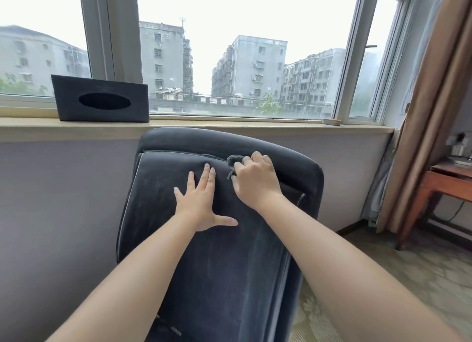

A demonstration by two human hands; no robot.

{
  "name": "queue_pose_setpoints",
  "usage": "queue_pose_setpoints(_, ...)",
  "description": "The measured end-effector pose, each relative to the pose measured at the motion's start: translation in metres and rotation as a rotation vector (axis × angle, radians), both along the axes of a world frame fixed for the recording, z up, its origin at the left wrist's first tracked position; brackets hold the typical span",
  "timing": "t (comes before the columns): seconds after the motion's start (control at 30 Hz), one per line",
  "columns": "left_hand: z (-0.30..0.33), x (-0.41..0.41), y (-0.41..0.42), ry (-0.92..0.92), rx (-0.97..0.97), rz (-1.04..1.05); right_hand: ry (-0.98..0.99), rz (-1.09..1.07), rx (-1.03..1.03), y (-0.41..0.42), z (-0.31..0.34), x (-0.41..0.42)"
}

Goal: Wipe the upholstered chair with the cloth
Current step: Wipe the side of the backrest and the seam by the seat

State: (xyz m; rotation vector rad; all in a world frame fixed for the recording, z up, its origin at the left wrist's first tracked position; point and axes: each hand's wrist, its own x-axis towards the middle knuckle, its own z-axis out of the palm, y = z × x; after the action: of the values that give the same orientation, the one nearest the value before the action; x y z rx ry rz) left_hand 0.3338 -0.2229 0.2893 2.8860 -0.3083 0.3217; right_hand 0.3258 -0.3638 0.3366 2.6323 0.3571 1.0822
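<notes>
the dark upholstered chair [217,252] fills the middle, its back running toward twelve o'clock under the window sill [255,126]. the left hand [201,201] lies flat with fingers spread on the cushion, and just at its two o'clock the right hand [255,181] grips a bunched grey cloth [233,160], seemingly pressed against the seam. a black tissue box [102,99] stands on the sill at ten o'clock.

Dark navy velvet on the chair [217,252], pale piping tracing its cushion edge. The cloth [233,163] is charcoal grey, the tissue box [102,99] near black. Tan curtain [434,112], reddish-brown wooden table [444,181], beige floral-patterned carpet [408,278].
</notes>
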Motion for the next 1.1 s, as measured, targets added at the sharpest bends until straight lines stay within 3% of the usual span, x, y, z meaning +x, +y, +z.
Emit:
queue_pose_setpoints(0.13,0.012,-0.011,-0.003,0.058,0.083,0.0,0.024,0.06,-0.021,-0.022,0.001,-0.024)
queue_pose_setpoints(0.43,0.016,-0.028,-0.017,0.085,0.116,-0.018,-0.139,-0.01,0.017,-0.052,-0.018,-0.059)
queue_pose_setpoints(0.73,-0.001,-0.009,-0.006,0.036,0.039,-0.022,0.089,0.037,-0.009,-0.011,0.002,-0.012)
queue_pose_setpoints(1.1,0.01,-0.016,-0.008,0.109,-0.005,-0.027,0.127,0.028,-0.046,0.014,0.013,-0.005)
